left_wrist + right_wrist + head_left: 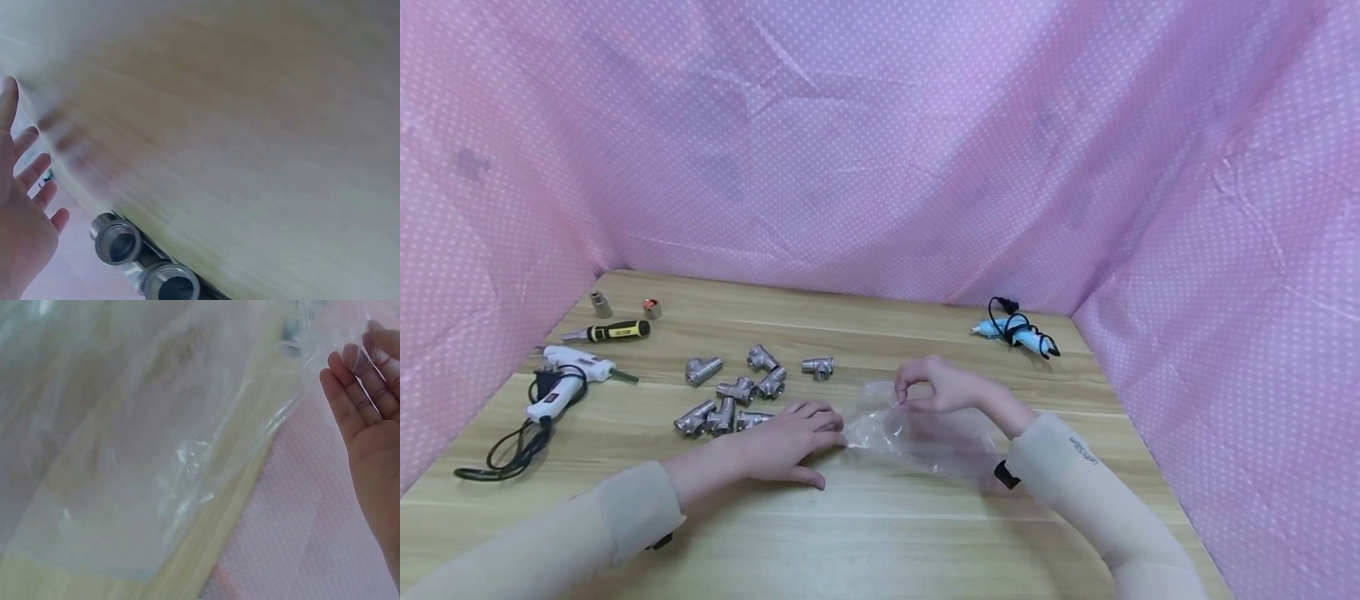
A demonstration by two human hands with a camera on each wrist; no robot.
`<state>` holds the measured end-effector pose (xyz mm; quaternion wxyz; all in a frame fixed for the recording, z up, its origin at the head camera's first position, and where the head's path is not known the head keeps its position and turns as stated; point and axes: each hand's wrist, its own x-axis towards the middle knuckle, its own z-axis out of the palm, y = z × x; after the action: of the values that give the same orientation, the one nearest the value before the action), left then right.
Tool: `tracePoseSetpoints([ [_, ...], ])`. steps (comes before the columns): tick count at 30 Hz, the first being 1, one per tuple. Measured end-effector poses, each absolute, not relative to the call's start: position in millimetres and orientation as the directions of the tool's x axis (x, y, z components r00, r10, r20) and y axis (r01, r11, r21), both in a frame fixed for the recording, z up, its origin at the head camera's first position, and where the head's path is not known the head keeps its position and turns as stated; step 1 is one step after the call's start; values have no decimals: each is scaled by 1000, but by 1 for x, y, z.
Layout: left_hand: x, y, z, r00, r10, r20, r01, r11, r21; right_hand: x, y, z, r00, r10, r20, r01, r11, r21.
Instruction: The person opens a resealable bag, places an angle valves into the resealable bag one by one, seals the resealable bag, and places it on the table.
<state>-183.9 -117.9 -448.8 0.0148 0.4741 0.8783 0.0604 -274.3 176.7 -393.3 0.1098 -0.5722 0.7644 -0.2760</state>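
A clear plastic bag [880,427] lies crumpled at mid-table and fills much of the right wrist view. Its upper part is pinched between the thumb and forefinger of my right hand [938,385]. My left hand [793,442] is low over the table, palm down, fingers loosely extended, its fingertips at the bag's left edge; whether they touch it I cannot tell. Just beyond and left of that hand lie several metal tee pipe fittings [736,390], one partly hidden behind it. Two threaded fitting mouths [119,242] show in the left wrist view.
On the left are a white glue gun [561,379] with a black cord, a yellow-black screwdriver [617,331] and two small metal fittings [600,304]. A light blue glue gun [1015,332] with its cord wrapped sits back right. Pink dotted cloth [880,150] encloses the table.
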Motion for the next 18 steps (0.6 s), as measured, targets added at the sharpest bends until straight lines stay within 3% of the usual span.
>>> tracePoseSetpoints([
  [5, -180, -113, -443, -537, 840, 82, 843, 529, 101, -266, 181, -386, -394, -901, 182, -820, 255, -513],
  [13, -170, -97, -433, -545, 831, 115, 837, 529, 140, -235, 161, -390, -653, -723, 226, -739, 543, -399],
  [18, -167, -93, -432, -550, 827, 115, 834, 535, 138, -224, 151, -396, -699, -674, 239, -701, 577, -419],
])
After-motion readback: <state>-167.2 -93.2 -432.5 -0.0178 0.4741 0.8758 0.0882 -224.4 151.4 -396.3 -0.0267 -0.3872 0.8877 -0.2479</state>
